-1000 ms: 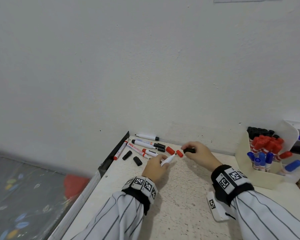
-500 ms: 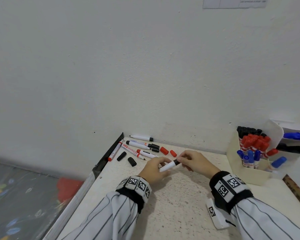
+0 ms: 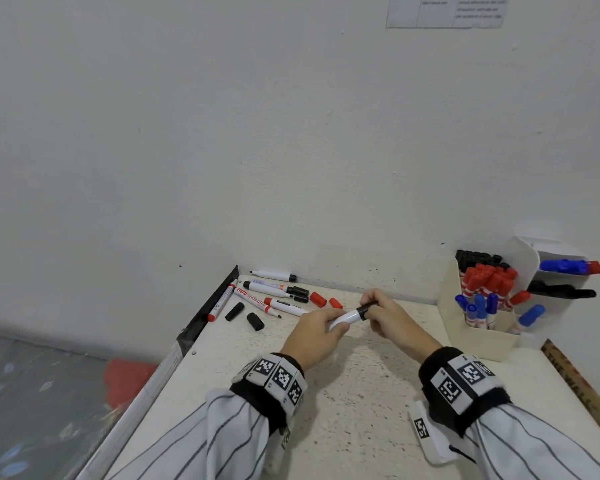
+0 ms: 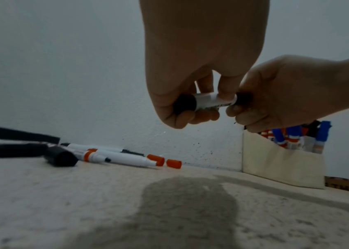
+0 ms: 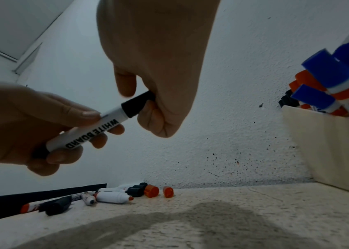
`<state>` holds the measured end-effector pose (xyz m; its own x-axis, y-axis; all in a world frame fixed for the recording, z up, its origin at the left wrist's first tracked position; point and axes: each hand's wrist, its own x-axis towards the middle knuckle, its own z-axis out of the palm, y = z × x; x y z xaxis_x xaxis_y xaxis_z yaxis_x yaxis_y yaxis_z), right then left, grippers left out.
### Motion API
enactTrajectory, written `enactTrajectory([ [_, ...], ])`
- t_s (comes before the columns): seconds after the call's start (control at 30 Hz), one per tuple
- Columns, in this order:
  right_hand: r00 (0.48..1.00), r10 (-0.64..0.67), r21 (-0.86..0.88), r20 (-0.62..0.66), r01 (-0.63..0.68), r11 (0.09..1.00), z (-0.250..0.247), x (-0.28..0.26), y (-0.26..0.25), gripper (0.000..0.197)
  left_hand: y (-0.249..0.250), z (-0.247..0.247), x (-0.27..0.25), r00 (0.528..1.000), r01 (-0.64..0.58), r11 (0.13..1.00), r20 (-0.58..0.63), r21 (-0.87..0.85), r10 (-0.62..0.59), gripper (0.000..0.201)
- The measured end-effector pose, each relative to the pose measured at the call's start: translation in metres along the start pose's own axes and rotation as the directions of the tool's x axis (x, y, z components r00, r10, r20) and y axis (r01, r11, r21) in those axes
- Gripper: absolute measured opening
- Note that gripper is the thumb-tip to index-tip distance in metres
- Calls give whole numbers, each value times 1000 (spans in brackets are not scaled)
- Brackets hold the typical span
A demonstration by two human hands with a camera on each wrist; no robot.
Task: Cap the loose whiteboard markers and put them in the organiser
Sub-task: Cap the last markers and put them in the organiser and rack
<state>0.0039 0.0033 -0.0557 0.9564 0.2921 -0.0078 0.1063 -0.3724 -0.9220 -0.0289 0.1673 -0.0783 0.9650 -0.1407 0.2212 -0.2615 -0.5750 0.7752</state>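
Observation:
My left hand (image 3: pixel 321 327) grips the white barrel of a black whiteboard marker (image 3: pixel 347 317) above the table. My right hand (image 3: pixel 378 308) pinches the black cap (image 3: pixel 367 309) seated on the marker's end. In the right wrist view the marker (image 5: pixel 97 129) reads WHITE BOARD and the black cap (image 5: pixel 136 105) sits against the barrel. Loose markers (image 3: pixel 267 289) and red caps (image 3: pixel 317 299) and black caps (image 3: pixel 255 321) lie at the table's far left. The cream organiser (image 3: pixel 478 334) at the right holds several capped markers.
The table's left edge (image 3: pixel 201 323) has a black strip, with a drop to the floor beyond. A white holder (image 3: pixel 548 271) with blue and black markers stands behind the organiser. A wooden ruler (image 3: pixel 575 379) lies along the right edge. A wall backs the table.
My right hand carried the black cap from the table onto the marker's tip. Both hands now hold the marker together, slightly nearer to me.

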Motion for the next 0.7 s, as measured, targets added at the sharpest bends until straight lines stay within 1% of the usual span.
enactTrajectory([
  [0.03, 1000, 0, 20, -8, 1, 1000, 1, -2, -1, 12, 4, 1, -2, 1000, -13, 1000, -9, 2, 13, 33],
  [0.13, 999, -35, -13, -40, 34, 999, 2, -9, -2, 23, 10, 2, -6, 999, -41, 999, -34, 9, 42, 29],
  [0.23, 995, -49, 20, -87, 51, 999, 4, -15, 0, 16, 9, 3, -9, 998, -47, 997, -40, 54, 49, 32],
  [0.33, 985, -16, 93, -170, 32, 995, 4, -19, 0, 18, 7, 3, -12, 996, -39, 999, -74, 27, 41, 31],
  [0.4, 985, 17, 63, -170, -7, 998, 4, -22, -1, 24, 10, 4, -15, 996, -34, 999, -87, -2, 34, 26],
  [0.47, 986, 55, 66, -160, -45, 997, 7, -25, -2, 28, 14, 6, -20, 997, -28, 1000, -78, 10, 29, 21],
  [0.53, 980, 84, 126, -183, -61, 990, 10, -28, -4, 28, 19, 7, -23, 995, -22, 998, -92, 57, 28, 15],
  [0.6, 973, 94, 156, -212, -61, 986, 11, -31, -5, 27, 24, 6, -25, 994, -28, 989, -104, 145, 43, 18],
  [0.7, 971, 107, 166, -214, -72, 983, 11, -35, -4, 25, 31, 4, -27, 996, -52, 961, -59, 273, 71, 23],
])
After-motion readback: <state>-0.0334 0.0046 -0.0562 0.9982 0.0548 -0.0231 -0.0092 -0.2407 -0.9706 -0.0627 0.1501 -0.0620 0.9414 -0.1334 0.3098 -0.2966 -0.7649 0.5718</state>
